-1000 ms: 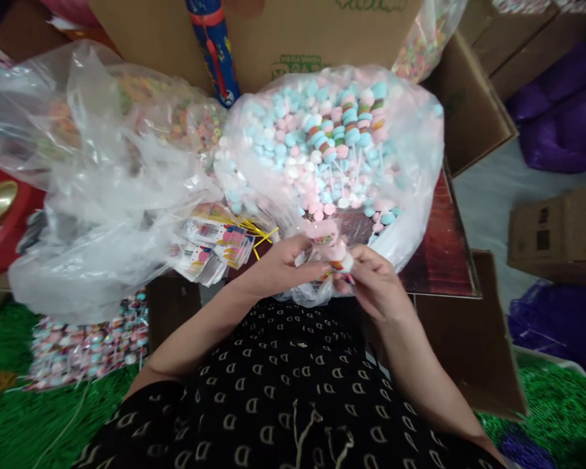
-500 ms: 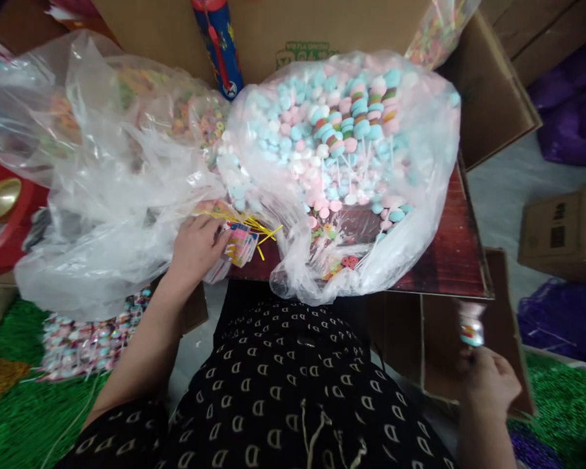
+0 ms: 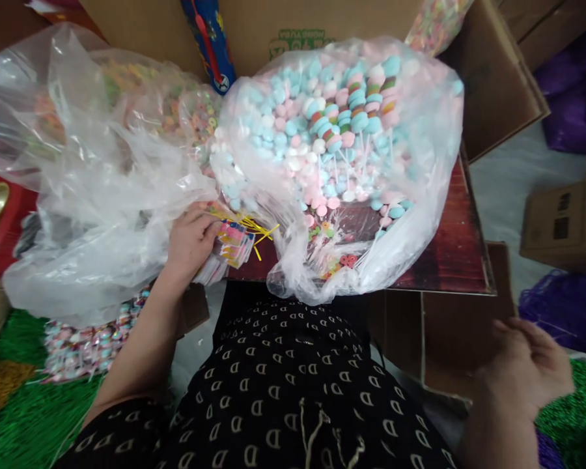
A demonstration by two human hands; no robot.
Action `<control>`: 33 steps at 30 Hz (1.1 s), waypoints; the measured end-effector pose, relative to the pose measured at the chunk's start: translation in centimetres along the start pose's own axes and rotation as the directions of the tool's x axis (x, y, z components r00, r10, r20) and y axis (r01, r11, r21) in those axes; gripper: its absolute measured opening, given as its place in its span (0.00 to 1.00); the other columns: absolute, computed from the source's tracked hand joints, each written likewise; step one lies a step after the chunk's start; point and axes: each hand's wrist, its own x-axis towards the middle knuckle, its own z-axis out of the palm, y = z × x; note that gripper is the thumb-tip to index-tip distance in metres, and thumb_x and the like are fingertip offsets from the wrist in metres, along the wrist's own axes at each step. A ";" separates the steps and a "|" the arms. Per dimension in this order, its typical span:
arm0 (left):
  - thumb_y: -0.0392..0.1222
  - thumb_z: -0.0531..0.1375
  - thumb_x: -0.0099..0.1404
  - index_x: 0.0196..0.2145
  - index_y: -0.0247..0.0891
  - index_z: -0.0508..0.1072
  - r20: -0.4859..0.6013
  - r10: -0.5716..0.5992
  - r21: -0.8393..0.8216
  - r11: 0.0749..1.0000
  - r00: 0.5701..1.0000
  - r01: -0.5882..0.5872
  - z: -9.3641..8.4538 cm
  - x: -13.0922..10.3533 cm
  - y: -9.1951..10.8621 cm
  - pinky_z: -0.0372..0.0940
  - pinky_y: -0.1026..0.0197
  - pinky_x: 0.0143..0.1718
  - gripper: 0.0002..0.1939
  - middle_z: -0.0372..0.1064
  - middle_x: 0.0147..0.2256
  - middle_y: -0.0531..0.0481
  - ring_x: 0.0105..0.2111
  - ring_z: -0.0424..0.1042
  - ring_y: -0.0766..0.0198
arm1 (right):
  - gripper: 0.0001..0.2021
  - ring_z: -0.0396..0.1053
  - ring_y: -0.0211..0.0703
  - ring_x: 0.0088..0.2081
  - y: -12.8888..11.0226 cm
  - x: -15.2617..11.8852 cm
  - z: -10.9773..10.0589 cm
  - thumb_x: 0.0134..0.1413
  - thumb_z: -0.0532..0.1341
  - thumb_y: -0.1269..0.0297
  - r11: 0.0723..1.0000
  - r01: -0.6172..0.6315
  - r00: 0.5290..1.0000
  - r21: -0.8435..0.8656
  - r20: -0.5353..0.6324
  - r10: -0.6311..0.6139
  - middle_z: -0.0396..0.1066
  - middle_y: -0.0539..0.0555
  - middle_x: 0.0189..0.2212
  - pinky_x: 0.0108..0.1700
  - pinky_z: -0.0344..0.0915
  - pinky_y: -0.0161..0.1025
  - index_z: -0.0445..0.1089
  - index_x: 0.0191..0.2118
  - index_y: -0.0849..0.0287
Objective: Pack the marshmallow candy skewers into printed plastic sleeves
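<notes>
My left hand (image 3: 191,240) rests on the table's front edge, fingers bent over a stack of small printed packets (image 3: 235,243); the fingertips are partly hidden. Yellow twist ties (image 3: 260,228) lie just beyond the packets. My right hand (image 3: 525,361) is off to the lower right, beside the table, blurred and with curled fingers; nothing can be made out in it. A large clear bag (image 3: 273,130) of pink, blue and white marshmallows lies open in the middle. Several marshmallow sticks (image 3: 359,104) lie on top of the marshmallows.
Left of it is a clear bag (image 3: 88,169) with colourful rings. A blue and red bottle (image 3: 211,45) stands at a cardboard box (image 3: 361,23). An open box (image 3: 456,345) is below the table's right corner (image 3: 469,270). Wrapped sticks (image 3: 85,348) lie on green shreds (image 3: 53,417).
My right hand has moved right and no longer shows the wrapped marshmallow stick it held. My left hand has shifted slightly left, and more of the packets shows. The view has shifted a little.
</notes>
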 end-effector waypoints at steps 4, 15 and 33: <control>0.47 0.64 0.68 0.34 0.41 0.80 -0.140 -0.114 -0.452 0.891 0.984 0.039 -0.3 -1.5 3.1 0.68 0.56 0.42 0.09 0.75 0.33 0.51 0.35 0.73 0.61 | 0.05 0.75 0.45 0.29 -7.0 -5.8 3.4 0.41 0.73 0.66 0.912 0.238 0.945 0.335 0.137 -0.297 0.79 0.55 0.27 0.42 0.74 0.55 0.83 0.27 0.48; 0.35 0.62 0.70 0.48 0.42 0.75 -0.289 0.448 -0.333 0.782 0.846 -0.527 3.6 -1.2 15.3 0.70 0.47 0.59 0.10 0.76 0.52 0.44 0.56 0.73 0.55 | 0.21 0.79 0.45 0.47 -11.5 -19.2 14.0 0.54 0.71 0.43 0.930 -0.326 -0.044 0.172 0.980 -0.196 0.83 0.52 0.46 0.55 0.74 0.46 0.82 0.48 0.50; 0.52 0.72 0.57 0.40 0.40 0.81 0.590 0.166 -0.764 0.433 0.790 0.479 1.4 1.7 12.9 0.71 0.58 0.38 0.17 0.78 0.39 0.45 0.39 0.75 0.56 | 0.18 0.64 0.34 0.26 -11.3 -15.8 14.2 0.51 0.72 0.44 0.979 -0.112 0.021 0.171 0.985 -0.170 0.71 0.46 0.25 0.30 0.63 0.34 0.76 0.30 0.55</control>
